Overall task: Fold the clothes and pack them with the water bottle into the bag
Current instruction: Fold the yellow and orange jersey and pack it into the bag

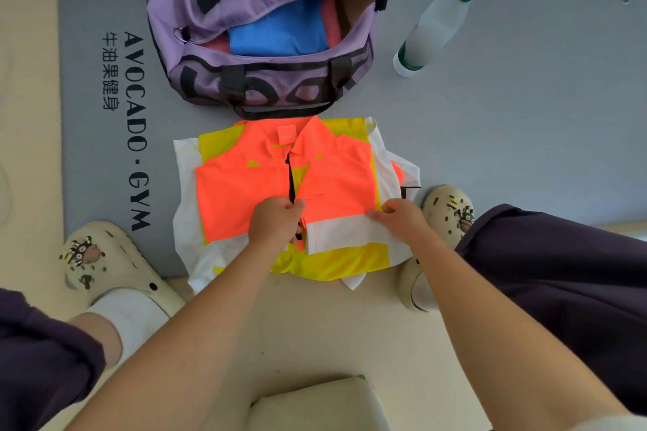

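A grey mat [105,185] (lettered AVOCADO GYM) was spread on the floor. At its far end a purple bag [259,28] stood unzipped, with a blue folded garment [276,33] seen inside. An orange, yellow and white jacket [252,185] was laid flat just below the bag. A water bottle [434,26] lay right of the bag, well apart. The jacket's zipper edge was pinched by the left hand [275,220]; its white band was pinched by the right hand [399,217].

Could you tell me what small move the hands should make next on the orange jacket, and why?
Probably fold the lower part upward toward the collar. Both hands, left and right, grip the orange jacket near its lower edge, its sides look folded in, and the purple bag lies open beyond it.
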The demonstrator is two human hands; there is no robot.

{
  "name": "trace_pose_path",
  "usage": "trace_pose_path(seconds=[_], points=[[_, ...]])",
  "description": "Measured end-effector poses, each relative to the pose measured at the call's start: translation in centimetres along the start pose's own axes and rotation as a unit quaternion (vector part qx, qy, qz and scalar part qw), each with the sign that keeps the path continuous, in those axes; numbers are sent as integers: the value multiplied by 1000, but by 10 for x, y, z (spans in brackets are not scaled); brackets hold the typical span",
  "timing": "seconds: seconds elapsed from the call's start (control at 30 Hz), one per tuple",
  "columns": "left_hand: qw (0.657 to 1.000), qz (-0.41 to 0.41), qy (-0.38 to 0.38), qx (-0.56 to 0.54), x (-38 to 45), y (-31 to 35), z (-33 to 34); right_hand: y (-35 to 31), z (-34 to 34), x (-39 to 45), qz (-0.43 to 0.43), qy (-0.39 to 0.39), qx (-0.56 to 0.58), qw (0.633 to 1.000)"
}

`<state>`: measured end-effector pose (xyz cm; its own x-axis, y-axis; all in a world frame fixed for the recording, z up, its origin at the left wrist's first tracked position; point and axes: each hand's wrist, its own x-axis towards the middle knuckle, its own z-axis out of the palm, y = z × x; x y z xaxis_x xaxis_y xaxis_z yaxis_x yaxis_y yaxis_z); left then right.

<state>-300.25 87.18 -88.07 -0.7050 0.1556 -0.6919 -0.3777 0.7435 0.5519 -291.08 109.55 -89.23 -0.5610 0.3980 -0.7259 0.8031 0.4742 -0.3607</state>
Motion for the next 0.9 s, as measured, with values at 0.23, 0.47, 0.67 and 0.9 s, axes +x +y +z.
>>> trace_pose_path(seconds=[0.23, 0.47, 0.67, 0.9], points=[[922, 282, 152, 219, -2, 17, -7, 8, 1, -4, 27, 12, 14, 999], [784, 396, -50, 475, -1, 1, 14, 23, 8, -2, 35, 108, 70, 991], [845, 271, 168, 430, 0, -9, -3, 22, 5, -1, 51, 108, 89, 989], [732, 437, -60, 520, -2, -7, 21, 30, 0, -3, 57, 11, 23, 998]])
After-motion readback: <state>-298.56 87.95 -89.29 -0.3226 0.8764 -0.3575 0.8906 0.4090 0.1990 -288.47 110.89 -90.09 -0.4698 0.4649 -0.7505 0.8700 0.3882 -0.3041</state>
